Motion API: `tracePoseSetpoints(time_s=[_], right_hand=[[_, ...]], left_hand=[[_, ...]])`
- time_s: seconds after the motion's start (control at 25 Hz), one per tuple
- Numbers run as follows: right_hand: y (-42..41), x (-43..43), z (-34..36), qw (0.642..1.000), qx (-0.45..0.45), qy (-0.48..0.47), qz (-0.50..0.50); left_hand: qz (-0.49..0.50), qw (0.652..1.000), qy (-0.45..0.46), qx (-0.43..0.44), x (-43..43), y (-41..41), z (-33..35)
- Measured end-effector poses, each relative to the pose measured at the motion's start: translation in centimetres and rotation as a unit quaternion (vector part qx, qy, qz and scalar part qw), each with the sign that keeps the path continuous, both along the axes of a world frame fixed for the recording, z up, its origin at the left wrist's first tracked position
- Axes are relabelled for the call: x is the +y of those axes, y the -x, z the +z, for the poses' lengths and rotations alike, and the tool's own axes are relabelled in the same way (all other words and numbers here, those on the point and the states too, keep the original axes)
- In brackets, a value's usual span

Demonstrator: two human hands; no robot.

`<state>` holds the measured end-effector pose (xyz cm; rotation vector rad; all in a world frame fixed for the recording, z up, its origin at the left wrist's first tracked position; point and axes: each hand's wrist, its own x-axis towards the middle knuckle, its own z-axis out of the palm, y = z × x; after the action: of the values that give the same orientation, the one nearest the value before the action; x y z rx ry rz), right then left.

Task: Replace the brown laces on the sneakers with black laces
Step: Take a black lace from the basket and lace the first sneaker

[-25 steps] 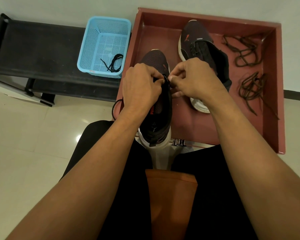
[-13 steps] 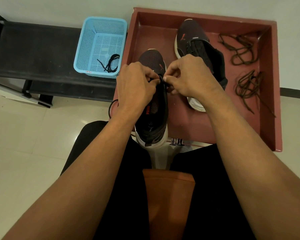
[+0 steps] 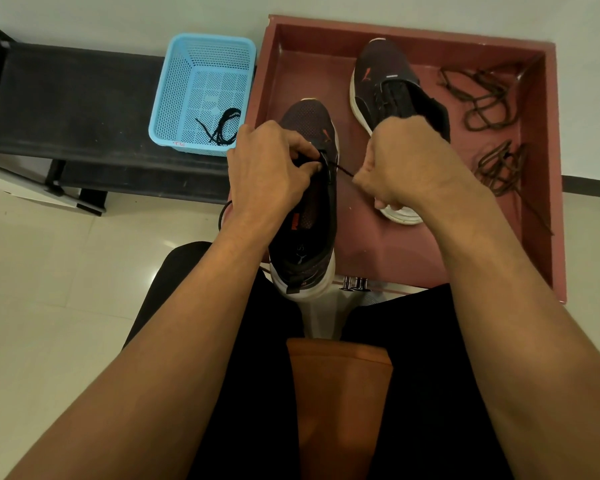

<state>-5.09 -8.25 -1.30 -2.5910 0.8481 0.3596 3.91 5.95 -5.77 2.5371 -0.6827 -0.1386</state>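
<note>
Rightward now, right hand pinches black lace; left hand grips PUMA sneaker.

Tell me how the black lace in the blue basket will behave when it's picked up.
The black lace lies in loose loops, so it's likely floppy and will dangle. It looks thin, probably very light. Its loops may snag on the blue basket mesh.

Both my forearms reach forward, bare. My left hand is curled, thumb and fingertips pinched together. My right hand is closed in a loose fist, knuckles up, just beside it.
</note>
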Motion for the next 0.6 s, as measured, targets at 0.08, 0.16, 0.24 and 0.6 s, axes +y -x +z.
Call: tracePoseSetpoints(time_s=[0.08,0.16,0.24,0.6], right_hand=[[0.2,0.3,0.0,0.998,0.049,-0.023,0.024],[0.0,0.2,-0.2,1.0,0.005,-0.012,0.02],[-0.1,0.1,-0.6,0.998,-0.056,-0.002,0.028],[-0.4,0.1,-1.3,0.997,0.028,0.011,0.066]], left_hand=[[-0.002,1.0,0.0,0.002,0.0,0.0,0.0],[-0.003,1.0,-0.001,0.002,0.0,-0.1,-0.1],[-0.005,1.0,-0.002,0.0,0.0,0.0,-0.1],[-0.002,1.0,0.003,0.01,0.2,-0.1,-0.1]])
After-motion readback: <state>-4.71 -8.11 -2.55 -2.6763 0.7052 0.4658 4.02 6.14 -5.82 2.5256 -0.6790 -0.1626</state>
